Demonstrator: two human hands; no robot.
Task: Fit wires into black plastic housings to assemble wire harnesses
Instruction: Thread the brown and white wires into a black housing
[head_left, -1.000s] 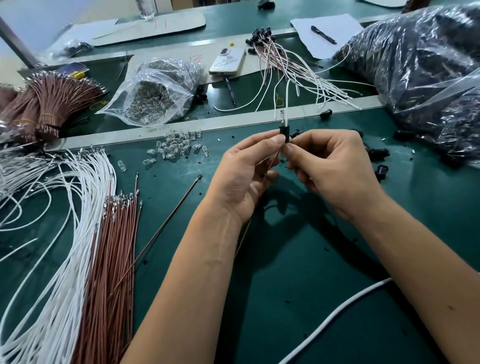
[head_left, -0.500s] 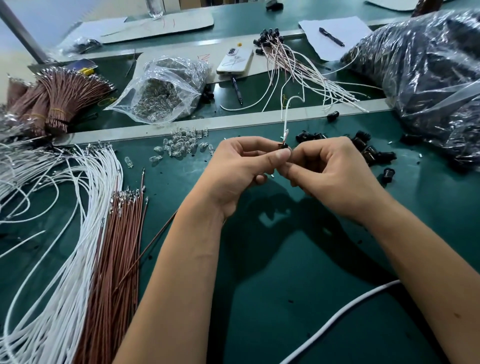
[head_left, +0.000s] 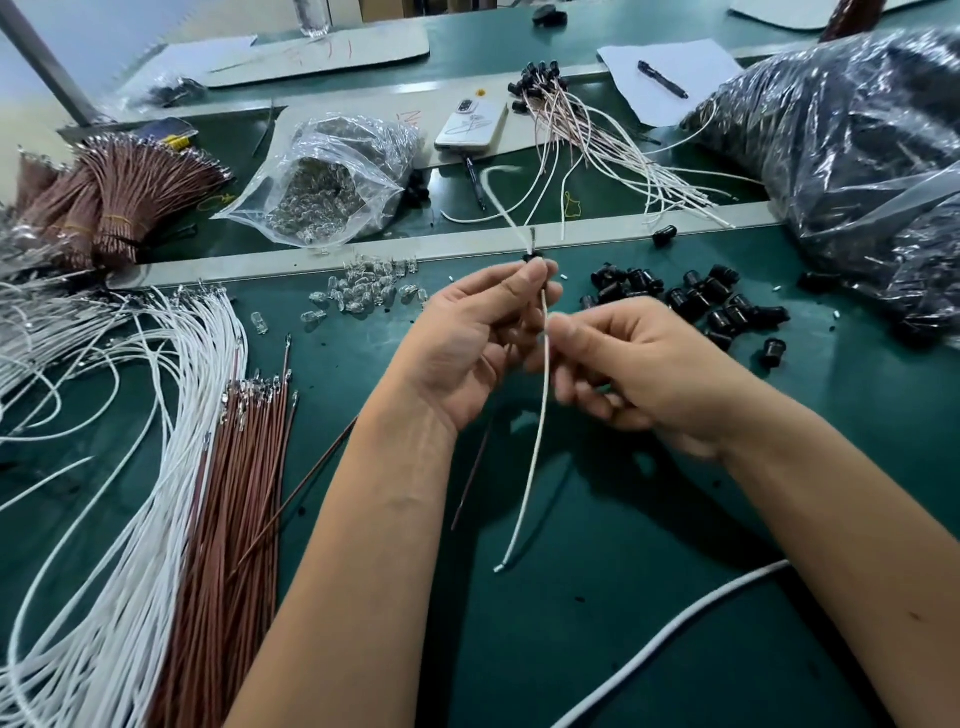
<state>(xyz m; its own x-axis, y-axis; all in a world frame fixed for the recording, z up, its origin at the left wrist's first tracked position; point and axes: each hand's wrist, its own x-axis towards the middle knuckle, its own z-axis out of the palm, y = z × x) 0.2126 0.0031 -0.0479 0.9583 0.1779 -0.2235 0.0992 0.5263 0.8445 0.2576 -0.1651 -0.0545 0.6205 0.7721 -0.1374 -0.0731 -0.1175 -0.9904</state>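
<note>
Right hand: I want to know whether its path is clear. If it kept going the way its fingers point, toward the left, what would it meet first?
The right hand would likely first meet the white wire, then the left hand. Blur hides the exact gap.

Black housing (head_left: 533, 258) in left hand (head_left: 470, 338)

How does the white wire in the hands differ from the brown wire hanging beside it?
The white wire is thicker and pale; the brown wire is thin and dark. The white wire hangs between both hands, at the right hand; the brown wire hangs below the left hand. The white wire's end reaches lower. Both hang from the black housing.
</note>
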